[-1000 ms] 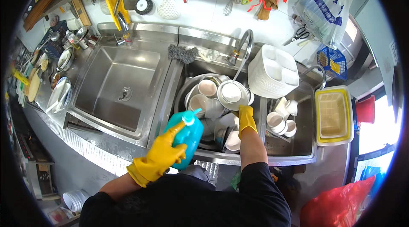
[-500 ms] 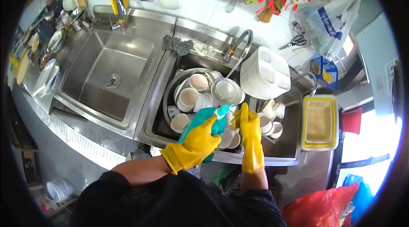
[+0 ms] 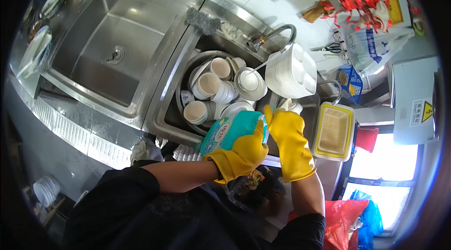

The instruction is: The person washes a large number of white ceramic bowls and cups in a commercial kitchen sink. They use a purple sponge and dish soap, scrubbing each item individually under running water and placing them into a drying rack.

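change: vs 1 s back, I see the teal bottle (image 3: 231,131) lifted up from the sink edge and swung level in front of the chest; right hand (image 3: 287,133) has left the bowls and come across to the bottle's top end. Camera has tipped down too, so the sinks sit higher in view.
meaning: my read is both hands are now working the bottle's cap/nozzle end, not the dishes. Can't see the cap itself, gloves cover it.
left hand (image 3: 246,149): yellow glove, wrapped under and round the bottle body, clamped on it; forearm comes in from lower left, elbow bent, wrist cocked up.
right hand: yellow glove, fingers pointing up and curled in at the bottle's top, touching it; whether it grips or just steadies, can't tell. Forearm near vertical from lower edge.
hands rel.: close together, meeting at the bottle's right end.
bottle pos.: held in air, lying roughly level, over the near rim of the right sink (image 3: 168,119), just below the bowls.
dishes: round basin (image 3: 184,85) in right sink packed w/ white bowls (image 3: 209,84); faucet (image 3: 277,34) above them; stack of white plates (image 3: 291,71) to the right.
other: left sink (image 3: 98,48) w/ drain showing; yellow tub (image 3: 333,131) on the counter (image 3: 70,130) side right of the hands.
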The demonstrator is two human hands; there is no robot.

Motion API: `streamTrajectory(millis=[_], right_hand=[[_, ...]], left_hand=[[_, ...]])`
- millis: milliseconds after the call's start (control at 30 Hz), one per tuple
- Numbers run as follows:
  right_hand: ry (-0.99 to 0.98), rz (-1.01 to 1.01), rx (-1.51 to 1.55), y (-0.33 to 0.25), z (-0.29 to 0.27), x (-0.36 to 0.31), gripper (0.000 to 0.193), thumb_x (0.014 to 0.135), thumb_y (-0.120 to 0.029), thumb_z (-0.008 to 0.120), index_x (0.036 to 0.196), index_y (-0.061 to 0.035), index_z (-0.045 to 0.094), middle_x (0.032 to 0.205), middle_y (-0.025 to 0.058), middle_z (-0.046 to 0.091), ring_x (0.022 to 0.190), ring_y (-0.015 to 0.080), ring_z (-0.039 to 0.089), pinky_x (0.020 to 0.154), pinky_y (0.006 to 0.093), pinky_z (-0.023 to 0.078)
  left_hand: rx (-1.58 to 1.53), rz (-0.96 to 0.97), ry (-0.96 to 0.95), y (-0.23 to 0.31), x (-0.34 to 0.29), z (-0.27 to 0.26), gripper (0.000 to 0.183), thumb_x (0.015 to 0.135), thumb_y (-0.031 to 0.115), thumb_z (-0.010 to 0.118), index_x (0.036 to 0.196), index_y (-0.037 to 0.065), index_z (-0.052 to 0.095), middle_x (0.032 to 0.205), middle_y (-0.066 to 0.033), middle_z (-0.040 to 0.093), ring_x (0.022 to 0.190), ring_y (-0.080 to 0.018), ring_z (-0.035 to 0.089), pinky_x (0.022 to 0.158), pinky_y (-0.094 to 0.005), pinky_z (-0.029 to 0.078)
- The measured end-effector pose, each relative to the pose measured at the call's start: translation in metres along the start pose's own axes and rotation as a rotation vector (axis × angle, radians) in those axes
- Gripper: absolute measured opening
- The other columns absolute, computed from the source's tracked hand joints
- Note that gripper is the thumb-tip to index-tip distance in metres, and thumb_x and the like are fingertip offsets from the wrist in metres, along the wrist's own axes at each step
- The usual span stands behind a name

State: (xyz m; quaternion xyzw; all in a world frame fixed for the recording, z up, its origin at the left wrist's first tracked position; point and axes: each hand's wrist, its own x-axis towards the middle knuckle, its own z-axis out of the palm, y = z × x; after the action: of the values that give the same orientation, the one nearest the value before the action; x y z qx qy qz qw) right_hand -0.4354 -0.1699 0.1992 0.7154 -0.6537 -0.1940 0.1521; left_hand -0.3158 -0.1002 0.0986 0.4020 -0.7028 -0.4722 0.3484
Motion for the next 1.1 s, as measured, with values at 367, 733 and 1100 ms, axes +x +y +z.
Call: streamTrajectory(millis=[367, 733, 1100], right_hand=[[-0.512, 0.009, -0.121, 0.000, -0.004, 0.027, 0.047, 0.105, -0.041, 0.038, 0.127, -0.0095, 0.065, 0.099, 0.0162, 0.075, 0.090, 0.0375, 0.074, 0.077, 0.0517, 0.058], [-0.490, 0.352, 0.223, -0.014, -0.034, 0.045, 0.066, 0.105, -0.056, 0.036, 0.116, 0.0004, 0.069, 0.111, 0.0307, 0.069, 0.108, 0.0468, 0.065, 0.094, 0.0517, 0.051], [-0.437, 0.250, 0.352, -0.007, -0.002, 0.042, 0.070, 0.102, -0.059, 0.037, 0.110, 0.0004, 0.073, 0.118, 0.0301, 0.068, 0.116, 0.0469, 0.063, 0.100, 0.0524, 0.048]], left_hand=[[-0.034, -0.184, -0.017, 0.025, 0.010, -0.022, 0.076, 0.092, 0.021, 0.063, 0.151, -0.013, 0.030, 0.071, -0.0196, 0.068, 0.059, -0.0348, 0.067, 0.058, -0.0478, 0.053], [0.114, -0.114, -0.046, 0.018, 0.025, -0.025, 0.069, 0.092, 0.025, 0.063, 0.147, -0.010, 0.041, 0.087, -0.0216, 0.073, 0.079, -0.0391, 0.072, 0.074, -0.0497, 0.056], [-0.231, -0.168, 0.009, 0.017, 0.029, -0.040, 0.076, 0.090, 0.020, 0.063, 0.154, -0.004, 0.030, 0.094, -0.0242, 0.073, 0.088, -0.0420, 0.071, 0.077, -0.0492, 0.055]])
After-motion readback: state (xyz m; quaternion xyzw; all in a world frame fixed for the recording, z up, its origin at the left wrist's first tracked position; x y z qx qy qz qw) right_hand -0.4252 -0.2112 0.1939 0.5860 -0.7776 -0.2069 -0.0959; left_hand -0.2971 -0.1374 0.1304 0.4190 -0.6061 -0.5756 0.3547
